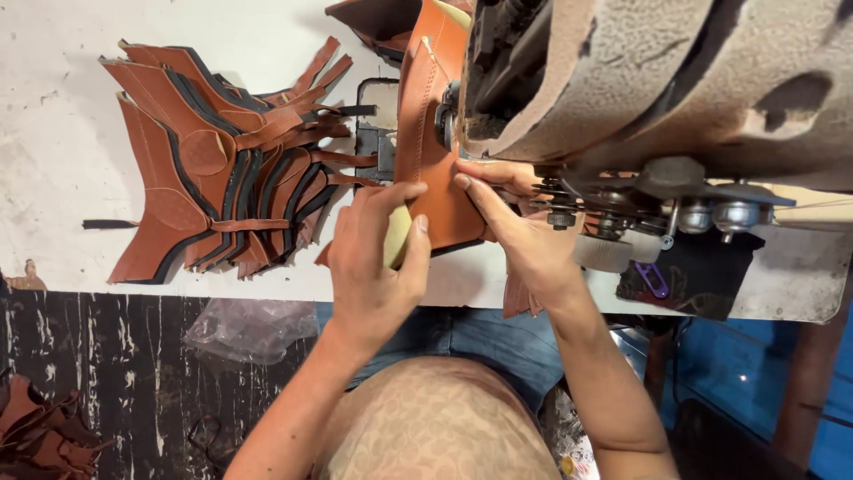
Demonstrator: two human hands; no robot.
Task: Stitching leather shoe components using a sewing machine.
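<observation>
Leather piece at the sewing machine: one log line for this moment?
left hand holds leather piece | right hand presses it at sewing machine | cut pieces stacked left

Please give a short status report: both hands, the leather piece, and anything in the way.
Left hand and right hand both gripping brown leather piece at sewing machine. Piece upright against the machine head. Stack of cut leather pieces lies apart, left. Nothing blocking.

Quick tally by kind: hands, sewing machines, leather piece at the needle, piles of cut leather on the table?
Hands: 2, left hand and right hand
Sewing machine: 1
Brown leather piece held at the machine: 1
Pile of cut brown leather pieces on the white table: 1
Total: 5
</observation>
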